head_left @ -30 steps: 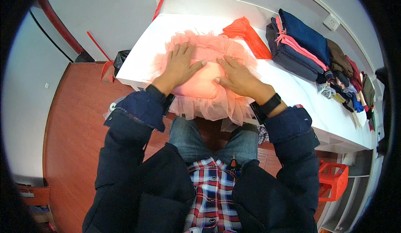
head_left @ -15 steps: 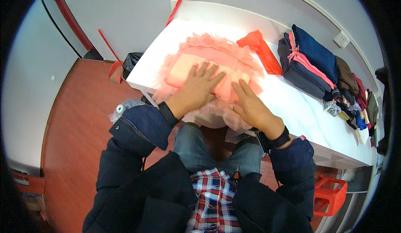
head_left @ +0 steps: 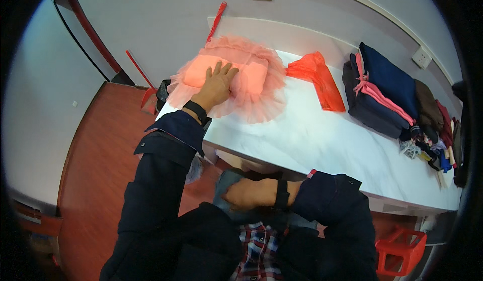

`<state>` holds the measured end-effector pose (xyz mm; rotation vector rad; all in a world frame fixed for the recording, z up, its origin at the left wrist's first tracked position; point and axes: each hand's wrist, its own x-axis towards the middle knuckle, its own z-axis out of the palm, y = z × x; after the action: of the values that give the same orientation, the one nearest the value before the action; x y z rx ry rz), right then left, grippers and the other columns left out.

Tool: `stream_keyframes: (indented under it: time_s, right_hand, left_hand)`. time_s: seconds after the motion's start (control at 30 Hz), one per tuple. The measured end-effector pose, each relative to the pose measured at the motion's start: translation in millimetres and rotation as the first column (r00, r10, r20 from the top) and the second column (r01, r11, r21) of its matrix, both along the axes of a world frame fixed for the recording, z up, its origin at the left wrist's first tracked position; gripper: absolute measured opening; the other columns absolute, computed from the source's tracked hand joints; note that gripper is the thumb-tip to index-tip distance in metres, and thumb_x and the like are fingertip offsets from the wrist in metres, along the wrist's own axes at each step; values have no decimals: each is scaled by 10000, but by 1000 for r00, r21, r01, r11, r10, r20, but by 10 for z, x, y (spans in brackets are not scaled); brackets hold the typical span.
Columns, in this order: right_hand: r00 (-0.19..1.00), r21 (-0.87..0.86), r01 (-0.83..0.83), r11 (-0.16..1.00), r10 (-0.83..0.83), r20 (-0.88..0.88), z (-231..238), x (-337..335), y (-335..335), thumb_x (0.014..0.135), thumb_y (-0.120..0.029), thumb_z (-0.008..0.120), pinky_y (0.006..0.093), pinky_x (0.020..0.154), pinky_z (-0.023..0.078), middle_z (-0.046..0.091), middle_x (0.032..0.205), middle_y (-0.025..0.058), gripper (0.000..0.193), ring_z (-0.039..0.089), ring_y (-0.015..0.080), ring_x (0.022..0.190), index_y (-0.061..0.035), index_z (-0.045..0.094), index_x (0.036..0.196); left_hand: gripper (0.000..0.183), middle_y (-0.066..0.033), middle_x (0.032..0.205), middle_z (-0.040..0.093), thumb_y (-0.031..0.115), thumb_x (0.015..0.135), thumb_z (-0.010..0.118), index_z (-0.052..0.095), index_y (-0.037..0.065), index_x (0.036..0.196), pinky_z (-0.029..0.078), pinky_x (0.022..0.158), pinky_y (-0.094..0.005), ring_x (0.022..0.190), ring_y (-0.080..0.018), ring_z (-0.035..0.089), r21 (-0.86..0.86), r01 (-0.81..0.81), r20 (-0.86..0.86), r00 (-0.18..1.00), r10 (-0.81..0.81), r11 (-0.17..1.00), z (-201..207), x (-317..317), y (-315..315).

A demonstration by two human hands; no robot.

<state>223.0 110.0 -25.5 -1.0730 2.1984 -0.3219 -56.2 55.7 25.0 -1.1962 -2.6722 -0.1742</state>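
Observation:
A peach-pink tulle skirt lies folded on the white table, its ruffled netting spread out around a smoother middle part. My left hand rests flat on that middle part, fingers spread. My right hand is down over my lap, below the table's front edge. It is turned inward and somewhat blurred, so its fingers cannot be made out. To the right of the skirt lies a bright orange-red piece of thin material, bent at an angle.
Folded dark clothes with a pink strip are stacked on the white table at the right, beside a heap of small garments. A red stool stands below. A red dustpan is on the floor at left.
My right hand has left the skirt and moved down to my lap. The skirt sits farther left and back on the table, with my left hand still on it. The view has shifted slightly.

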Motion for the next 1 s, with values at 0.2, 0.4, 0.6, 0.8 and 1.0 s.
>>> stream_keyframes:
  time_s: [0.2, 0.4, 0.6, 0.8, 1.0]
  right_hand:
    - [987, -191, 119, 974, -96, 126, -247, -465, 320, 1000, -348, 619, 501, 813, 551, 732, 1022, 212, 390, 698, 401, 955, 11, 697, 1129]
    - [978, -185, 11, 983, 28, 209, -221, -628, 455, 1019, -306, 613, 461, 948, 540, 688, 1227, 266, 486, 662, 406, 1129, 54, 592, 1345]
    - [961, -254, 108, 961, -36, 273, -302, -505, 498, 1033, -340, 584, 488, 733, 520, 714, 921, 171, 423, 660, 347, 823, 64, 705, 994]
    - [967, -235, 113, 965, -54, 247, -175, -487, 593, 1038, -376, 581, 496, 746, 552, 739, 985, 154, 423, 692, 335, 881, 16, 738, 1020]
    - [987, -162, 88, 983, -64, 149, -249, -499, 537, 1036, -401, 589, 517, 755, 557, 747, 1010, 131, 416, 705, 334, 920, -20, 756, 1031]
  left_hand:
    - [880, -105, 1629, 400, 155, 736, 863, 457, 177, 1516, 254, 1196, -687, 1540, -425, 271, 7, -19, 19, 1000, 19, 1000, -37, -446, 141]
    - [822, -118, 1627, 405, 60, 769, 726, 449, 183, 1533, 233, 1189, -704, 1539, -434, 271, 155, 81, 25, 996, -86, 985, -231, -931, 202]
    - [846, -154, 1638, 382, -23, 756, 603, 407, 140, 1562, 234, 1214, -650, 1543, -445, 270, 75, 49, -2, 999, -49, 996, -146, -896, 196]
    - [870, -186, 1627, 361, 115, 788, 751, 380, 85, 1575, 305, 1214, -560, 1509, -402, 332, -226, 1, -150, 988, -35, 974, 428, -283, 684]
    - [768, -266, 1414, 557, 155, 834, 757, 437, 11, 1517, 436, 1116, -483, 1317, -417, 533, 277, 422, -95, 906, -413, 863, 60, 167, 2121]
